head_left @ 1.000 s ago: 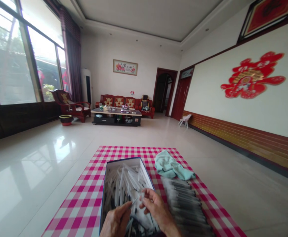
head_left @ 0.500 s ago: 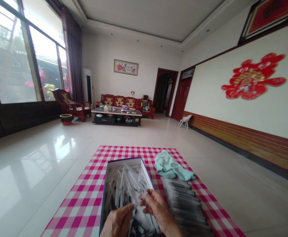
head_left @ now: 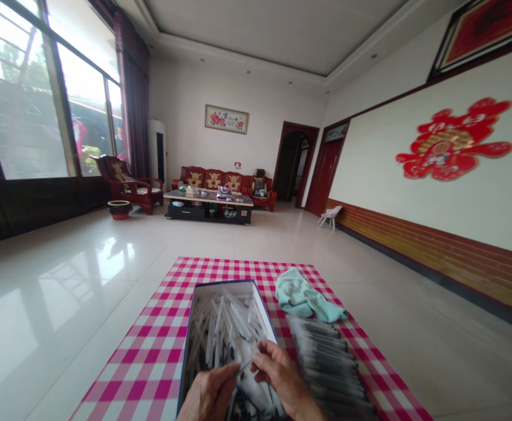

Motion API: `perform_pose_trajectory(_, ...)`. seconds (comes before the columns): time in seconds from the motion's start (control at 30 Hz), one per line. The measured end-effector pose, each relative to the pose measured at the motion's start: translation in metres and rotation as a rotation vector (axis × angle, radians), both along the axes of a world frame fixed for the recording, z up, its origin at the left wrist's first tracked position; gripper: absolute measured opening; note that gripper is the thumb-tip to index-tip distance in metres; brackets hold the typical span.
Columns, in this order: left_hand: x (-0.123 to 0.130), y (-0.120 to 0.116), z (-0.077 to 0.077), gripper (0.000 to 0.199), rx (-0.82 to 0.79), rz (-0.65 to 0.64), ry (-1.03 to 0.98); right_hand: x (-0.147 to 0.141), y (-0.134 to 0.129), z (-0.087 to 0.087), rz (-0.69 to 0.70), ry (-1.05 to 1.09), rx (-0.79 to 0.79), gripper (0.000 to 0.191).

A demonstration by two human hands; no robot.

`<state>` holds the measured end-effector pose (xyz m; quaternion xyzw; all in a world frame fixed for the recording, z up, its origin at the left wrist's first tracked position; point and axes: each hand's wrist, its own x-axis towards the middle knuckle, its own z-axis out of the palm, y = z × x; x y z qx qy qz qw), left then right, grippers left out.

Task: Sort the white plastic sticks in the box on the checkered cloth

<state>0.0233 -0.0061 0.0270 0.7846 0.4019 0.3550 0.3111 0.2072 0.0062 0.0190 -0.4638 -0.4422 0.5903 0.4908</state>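
Observation:
Over an open box (head_left: 264, 313) with dark blue edges and white inner walls, both hands hold one slim, pen-like tube (head_left: 247, 360) between them. My left hand (head_left: 209, 390) is closed, pinching its near end between thumb and forefinger. The fingers of my right hand (head_left: 277, 371) pinch its far end, the fingertips partly covering it. Inside the box lies a jumble of translucent white tubes (head_left: 233, 316), with dark small parts among them near my hands. To the right of my right hand, a row of similar tubes with dark ends (head_left: 326, 362) is stacked side by side, slightly blurred.
A pink-and-white checked cloth (head_left: 150, 351) covers the table. A crumpled mint-green cloth (head_left: 302, 295) lies beyond the stacked tubes. Farther off, a low coffee table (head_left: 207, 202) stands before a red sofa (head_left: 194, 175), with a small pale chair (head_left: 329, 216) by the right wall.
My right-hand fingers have closed in more tightly around the tube's far end. My left hand has hardly moved, and the view has shifted very slightly.

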Motion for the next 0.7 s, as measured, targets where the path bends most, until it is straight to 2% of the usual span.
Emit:
perform_pose_trajectory(0.13, 0.000, -0.001, 0.002, 0.035, -0.013, -0.011, -0.009, -0.002, -0.001, 0.002, 0.020, -0.056, 0.005, 0.021)
perform_pose_trajectory(0.2, -0.001, 0.000, 0.001, 0.034, -0.028, -0.009, -0.013, 0.000, -0.002, 0.008, 0.039, -0.123, 0.058, 0.021)
perform_pose_trajectory(0.43, -0.003, 0.002, -0.002, 0.036, -0.113, -0.021, 0.066, 0.014, -0.008, 0.045, 0.247, -0.870, 0.491, 0.022)
perform_pose_trajectory(0.57, -0.005, 0.004, -0.003, 0.039, -0.195, -0.088, -0.018, 0.016, -0.015, 0.061, 0.413, -1.096, 0.710, 0.025)
perform_pose_trajectory(0.7, -0.009, 0.006, -0.003, 0.043, -0.301, -0.172, -0.103, 0.015, -0.019, 0.065, 0.421, -1.188, 0.840, 0.026)
